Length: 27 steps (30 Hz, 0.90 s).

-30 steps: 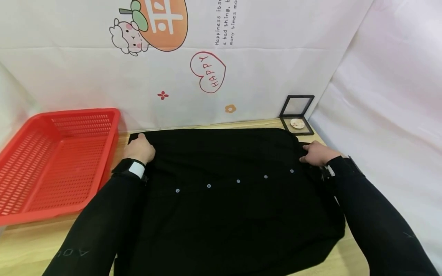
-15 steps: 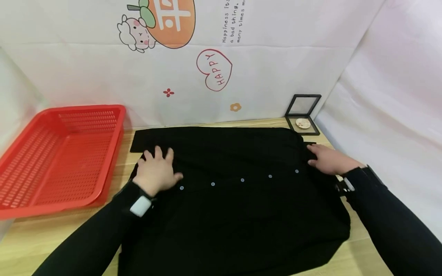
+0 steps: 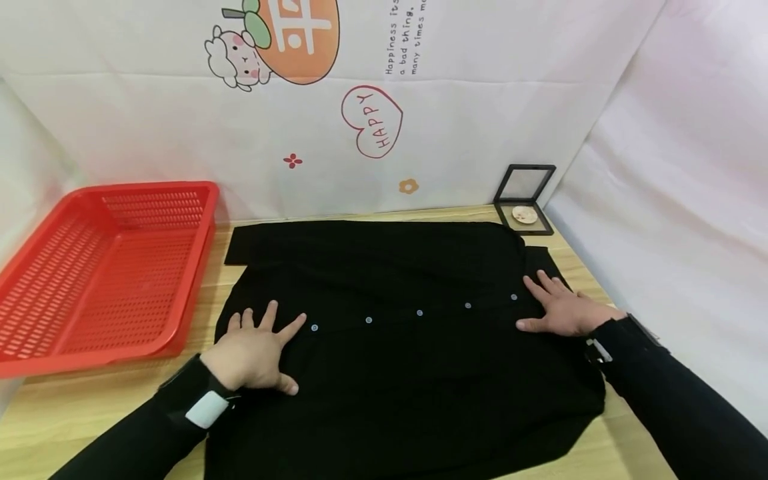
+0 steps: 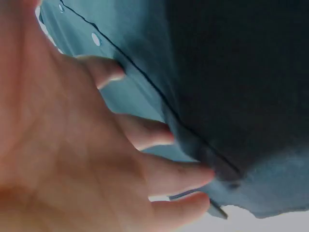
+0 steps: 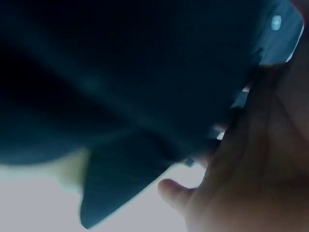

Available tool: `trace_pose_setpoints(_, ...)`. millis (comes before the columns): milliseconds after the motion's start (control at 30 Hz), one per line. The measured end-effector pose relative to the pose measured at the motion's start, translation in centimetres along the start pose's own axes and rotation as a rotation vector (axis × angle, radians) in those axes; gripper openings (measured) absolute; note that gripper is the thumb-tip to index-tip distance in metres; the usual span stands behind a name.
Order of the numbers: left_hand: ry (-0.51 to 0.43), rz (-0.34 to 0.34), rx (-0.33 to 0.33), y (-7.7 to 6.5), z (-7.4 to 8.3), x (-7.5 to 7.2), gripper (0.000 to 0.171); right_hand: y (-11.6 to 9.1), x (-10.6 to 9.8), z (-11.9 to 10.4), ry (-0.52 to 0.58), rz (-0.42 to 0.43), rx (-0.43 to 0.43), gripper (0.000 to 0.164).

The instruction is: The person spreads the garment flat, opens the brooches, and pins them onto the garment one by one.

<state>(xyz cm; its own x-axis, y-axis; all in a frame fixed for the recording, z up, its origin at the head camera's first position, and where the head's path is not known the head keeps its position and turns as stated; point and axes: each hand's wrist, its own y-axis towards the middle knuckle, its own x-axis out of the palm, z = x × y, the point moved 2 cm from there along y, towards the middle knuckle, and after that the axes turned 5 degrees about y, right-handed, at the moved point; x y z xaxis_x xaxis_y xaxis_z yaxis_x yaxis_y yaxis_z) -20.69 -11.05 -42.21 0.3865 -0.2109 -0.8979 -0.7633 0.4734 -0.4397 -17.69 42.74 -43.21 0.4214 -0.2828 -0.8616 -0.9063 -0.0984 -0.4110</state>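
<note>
A black button-up shirt (image 3: 390,380) lies spread over the table, its row of several pale buttons running left to right across the middle. My left hand (image 3: 252,350), fingers splayed, lies flat on the left side of the shirt just short of the leftmost button. On the opposite side, my right hand (image 3: 564,312) also rests with spread fingers, beside the rightmost button. In the left wrist view, the left hand's fingertips (image 4: 159,130) touch the cloth near a seam. Dark fabric (image 5: 145,77) fills much of the right wrist view, alongside the right hand (image 5: 246,164).
A red plastic basket (image 3: 207,267) stands on the wooden table (image 3: 78,420) at the left. At the back right corner, a small black-framed case (image 3: 523,200) stands unfolded with a round pale disc (image 3: 525,215) in it. A printed white cloth (image 3: 480,113) hangs behind.
My left hand has let go of the shirt's far left corner and moved toward me, its fingers spreading. The right hand has released the right edge, opened, and come slightly nearer.
</note>
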Motion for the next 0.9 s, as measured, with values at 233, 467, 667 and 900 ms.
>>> trace_pose_setpoints(233, -0.004, 0.043, 0.061, -4.3, 1.9, 2.3, 0.120, -3.7, 1.1, -4.2, -0.073, 0.027, -0.019, 0.116)
trace_pose_setpoints(467, -0.043, 0.009, 0.049, -7.1, 2.0, 5.6, 0.115, -5.3, 3.7, -6.0, -0.097, -0.028, -0.032, 0.117)
trace_pose_setpoints(667, 0.109, 0.255, 0.210, -8.9, 2.5, 6.9, 0.080, -7.6, 4.1, -9.5, -0.171, 0.038, -0.158, 0.088)
trace_pose_setpoints(900, 0.099, 0.172, 0.189, -10.5, 2.4, 9.3, 0.057, -9.8, 6.7, -12.2, -0.111, -0.122, -0.060, 0.043)
